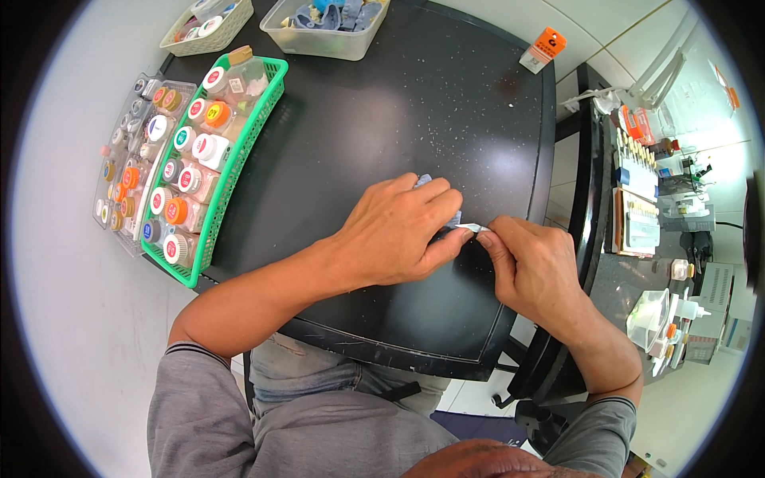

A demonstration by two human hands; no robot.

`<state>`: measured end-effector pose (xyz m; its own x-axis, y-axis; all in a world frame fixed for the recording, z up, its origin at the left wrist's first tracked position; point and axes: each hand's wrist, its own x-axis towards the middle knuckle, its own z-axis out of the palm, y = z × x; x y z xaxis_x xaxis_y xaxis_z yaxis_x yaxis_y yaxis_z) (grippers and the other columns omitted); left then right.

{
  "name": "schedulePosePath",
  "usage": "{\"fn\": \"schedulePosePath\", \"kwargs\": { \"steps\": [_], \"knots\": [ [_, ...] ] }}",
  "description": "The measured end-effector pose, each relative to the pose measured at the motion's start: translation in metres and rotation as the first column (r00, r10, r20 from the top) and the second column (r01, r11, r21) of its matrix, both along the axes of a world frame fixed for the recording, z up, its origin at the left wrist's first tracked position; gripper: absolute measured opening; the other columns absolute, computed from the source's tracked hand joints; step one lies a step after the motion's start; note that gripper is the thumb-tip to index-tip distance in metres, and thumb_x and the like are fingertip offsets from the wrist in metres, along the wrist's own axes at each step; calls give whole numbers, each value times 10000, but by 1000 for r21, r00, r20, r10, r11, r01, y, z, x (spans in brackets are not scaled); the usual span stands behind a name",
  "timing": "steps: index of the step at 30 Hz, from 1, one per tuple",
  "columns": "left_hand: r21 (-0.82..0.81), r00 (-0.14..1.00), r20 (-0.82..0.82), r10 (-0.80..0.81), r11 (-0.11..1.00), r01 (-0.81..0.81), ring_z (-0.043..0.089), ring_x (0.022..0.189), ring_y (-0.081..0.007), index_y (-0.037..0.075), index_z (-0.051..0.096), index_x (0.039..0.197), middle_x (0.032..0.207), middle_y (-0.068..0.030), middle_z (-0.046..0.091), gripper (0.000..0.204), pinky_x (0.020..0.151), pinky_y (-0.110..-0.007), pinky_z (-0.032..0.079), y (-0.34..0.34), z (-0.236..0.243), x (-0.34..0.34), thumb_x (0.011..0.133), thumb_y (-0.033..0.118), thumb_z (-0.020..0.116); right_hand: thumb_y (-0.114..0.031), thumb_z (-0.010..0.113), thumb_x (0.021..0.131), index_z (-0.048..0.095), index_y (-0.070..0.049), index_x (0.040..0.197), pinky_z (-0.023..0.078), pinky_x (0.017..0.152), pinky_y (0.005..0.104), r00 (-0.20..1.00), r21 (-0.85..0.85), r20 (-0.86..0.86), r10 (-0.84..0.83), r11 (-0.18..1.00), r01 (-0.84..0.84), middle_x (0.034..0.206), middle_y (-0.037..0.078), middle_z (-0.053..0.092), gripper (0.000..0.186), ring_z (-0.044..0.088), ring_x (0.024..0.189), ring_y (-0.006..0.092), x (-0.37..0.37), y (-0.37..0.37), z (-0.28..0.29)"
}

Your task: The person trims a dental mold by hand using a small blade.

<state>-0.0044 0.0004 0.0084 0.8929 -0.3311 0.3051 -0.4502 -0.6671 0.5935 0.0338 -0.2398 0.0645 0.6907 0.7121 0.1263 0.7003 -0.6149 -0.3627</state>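
Note:
Over the black table (382, 119), my left hand (394, 231) is closed around a small grey-blue piece (454, 220). Only bits of that piece show past the fingers, so its full shape is hidden. My right hand (538, 267) pinches a small, thin white strip (472, 228) between thumb and index finger. The strip's other end reaches the left thumb and the grey-blue piece; whether it is fixed to that piece I cannot tell.
On the left stands a green basket (239, 159) of jars, beside a clear tray (107, 171) of jars. Behind are a clear tub (327, 41) of grey-blue pieces and a woven basket (191, 41). An orange-and-white box (543, 50) stands far right. White crumbs dot the tabletop. A side bench (629, 275) holds supplies.

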Motion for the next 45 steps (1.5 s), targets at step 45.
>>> {"fn": "schedulePosePath", "kwargs": {
  "steps": [45],
  "knots": [
    [-146, 998, 35, -42, 988, 47, 535, 696, -332, 31, 635, 904, 805, -119, 571, 279, 637, -463, 441, 0, -3, 1, 937, 266, 783, -176, 730, 1092, 613, -52, 844, 436, 500, 472, 994, 107, -103, 21, 994, -10, 667, 111, 623, 302, 610, 532, 375, 0, 1, 5]
  ]
}}
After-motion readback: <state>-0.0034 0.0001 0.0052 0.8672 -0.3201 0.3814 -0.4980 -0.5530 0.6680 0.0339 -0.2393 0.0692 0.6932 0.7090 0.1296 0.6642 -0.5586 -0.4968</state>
